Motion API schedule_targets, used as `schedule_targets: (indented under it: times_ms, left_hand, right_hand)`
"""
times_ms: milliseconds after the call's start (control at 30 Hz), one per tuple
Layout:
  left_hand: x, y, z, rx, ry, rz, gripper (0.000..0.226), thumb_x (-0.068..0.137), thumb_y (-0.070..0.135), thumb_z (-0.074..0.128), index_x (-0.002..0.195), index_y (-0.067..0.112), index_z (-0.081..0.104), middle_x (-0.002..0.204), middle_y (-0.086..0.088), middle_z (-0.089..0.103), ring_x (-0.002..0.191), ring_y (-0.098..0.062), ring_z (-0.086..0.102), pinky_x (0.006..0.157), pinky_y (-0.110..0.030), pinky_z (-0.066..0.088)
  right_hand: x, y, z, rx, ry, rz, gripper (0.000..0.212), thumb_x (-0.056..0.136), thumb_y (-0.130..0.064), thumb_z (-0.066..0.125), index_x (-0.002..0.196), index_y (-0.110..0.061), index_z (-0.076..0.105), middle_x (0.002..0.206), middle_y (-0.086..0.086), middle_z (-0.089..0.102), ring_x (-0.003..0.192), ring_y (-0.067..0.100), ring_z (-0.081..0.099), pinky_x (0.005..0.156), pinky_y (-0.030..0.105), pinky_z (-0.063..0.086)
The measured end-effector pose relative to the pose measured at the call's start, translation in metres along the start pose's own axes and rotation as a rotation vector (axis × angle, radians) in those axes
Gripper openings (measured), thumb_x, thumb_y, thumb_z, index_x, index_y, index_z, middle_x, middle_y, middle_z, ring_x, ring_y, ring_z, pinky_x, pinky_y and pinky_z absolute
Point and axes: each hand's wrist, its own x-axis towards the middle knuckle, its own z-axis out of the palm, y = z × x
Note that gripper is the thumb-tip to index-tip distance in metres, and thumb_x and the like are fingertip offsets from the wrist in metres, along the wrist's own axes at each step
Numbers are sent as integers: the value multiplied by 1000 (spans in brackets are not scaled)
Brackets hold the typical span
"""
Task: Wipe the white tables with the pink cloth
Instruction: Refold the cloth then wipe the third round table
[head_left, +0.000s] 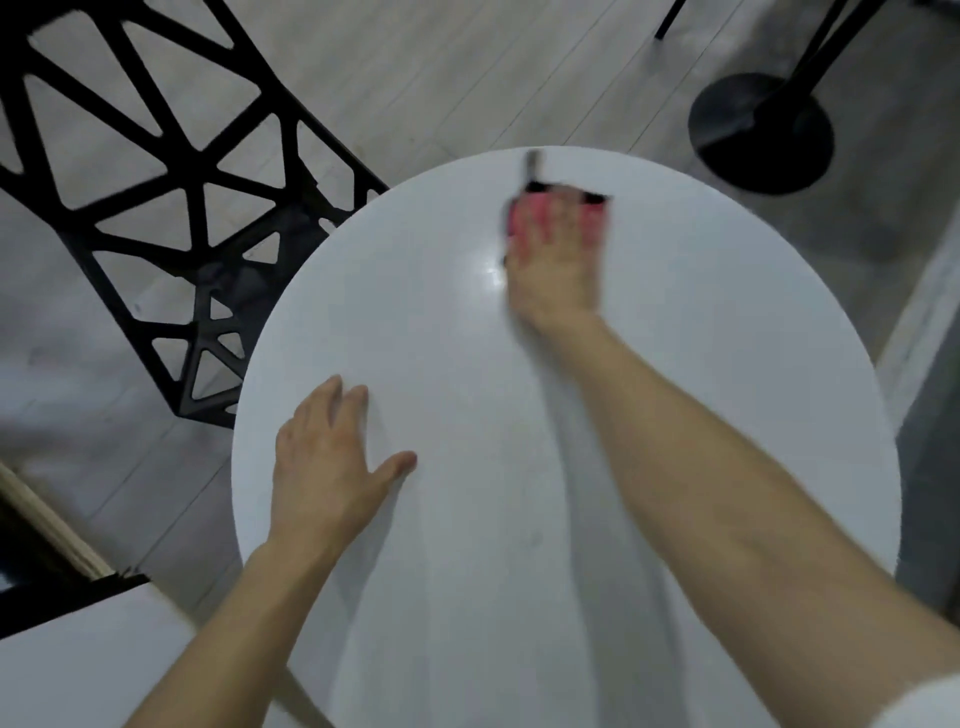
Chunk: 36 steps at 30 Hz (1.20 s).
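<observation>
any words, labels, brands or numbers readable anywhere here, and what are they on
None: no text can be read in this view.
Pink cloth under the right hand: motion-blurred; its dark edge shows no legible label.
White table, black chair, black round base: plain, no markings visible.

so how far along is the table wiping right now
Mid-job. The right hand presses the pink cloth flat near the far edge of the round white table; the left hand rests flat by its near left edge. Nothing shows which parts are already wiped. Left, probably: the rest of this top and the second white table at lower left.
</observation>
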Motion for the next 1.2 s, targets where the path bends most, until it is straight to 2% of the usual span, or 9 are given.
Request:
schedule_targets:
  times_ms: [133,267,367,567,733,867,967,1100,1200]
  left_hand:
    - [-40,-36,6,66,-18,-68,97,80,65,82,156,16,45,168,-14,34,155,-33,31,125,-54,31]
    - [-61,-37,13,97,-33,-68,96,82,66,79,156,17,44,168,-13,33,155,-33,30,125,-54,31]
    - [-64,-18,19,96,3,19,90,86,62,77,156,14,46,167,-16,36,154,-35,34,124,-55,34]
    - [-67,31,42,179,26,247,75,98,55,66,156,12,47,166,-16,39,153,-35,37,125,-52,33]
    - [-77,32,51,215,25,265,68,107,56,49,159,13,43,168,-14,36,155,-33,34,125,-49,32]
    - [-90,6,48,218,31,224,75,102,64,37,158,15,44,168,-13,37,154,-32,36,124,-51,35]
    - [-102,-6,44,244,50,202,75,100,65,37,155,15,46,165,-13,41,151,-33,40,121,-51,39]
    - [-106,-1,41,283,56,209,69,106,62,45,159,18,41,168,-11,38,154,-30,38,123,-51,38]
    - [-106,26,41,281,37,268,72,102,61,53,159,19,41,169,-9,37,153,-30,38,123,-51,37]
  right_hand:
    - [-50,-161,10,33,-73,-487,61,110,-50,27,169,-37,32,179,7,20,168,28,9,132,58,-1]
    - [-62,-157,13,67,-114,-623,60,110,-56,23,168,-41,31,180,0,20,168,21,11,134,51,2]
    - [-56,-70,10,150,-11,-421,63,107,-52,27,165,-33,42,176,5,31,165,26,22,134,54,8]
    - [-119,173,-26,46,4,287,68,109,-58,10,173,-35,12,182,1,7,168,21,2,135,50,-1]
    - [-130,165,-23,49,6,533,70,108,-55,16,173,-28,15,181,14,7,168,31,1,134,59,-1]
    - [-105,24,-1,36,105,13,56,104,-34,44,157,-18,52,169,20,40,160,45,27,127,71,11]
    - [-126,-83,4,95,-5,-348,56,109,-45,33,161,-30,48,175,12,32,165,34,19,131,62,5]
    - [-144,-82,7,78,-96,-389,65,108,-56,12,170,-41,27,181,-1,13,168,20,3,134,50,-2]
    - [-158,-1,-2,88,-60,-177,63,110,-55,14,171,-39,19,182,-2,8,168,19,-2,134,49,-5]
